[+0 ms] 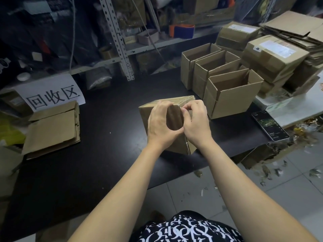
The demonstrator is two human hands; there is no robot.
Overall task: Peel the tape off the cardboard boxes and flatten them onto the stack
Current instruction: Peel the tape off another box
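Your right fingers (190, 106) pinch the tape (180, 107) at the box (146, 116) edge, centre of frame; your left hand (161, 126) grips the box, fingers curled.

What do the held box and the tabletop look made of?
Box: matte brown cardboard, creased at folds, with glossy clear tape along its corner edge. Tabletop: smooth black, faint sheen, perhaps laminate; unsure.

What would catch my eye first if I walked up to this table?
The left hand grips a closed cardboard box mid-table while the right hand pinches tape at its corner edge. Flattened cardboard lies stacked at the left; three open boxes stand at the right.
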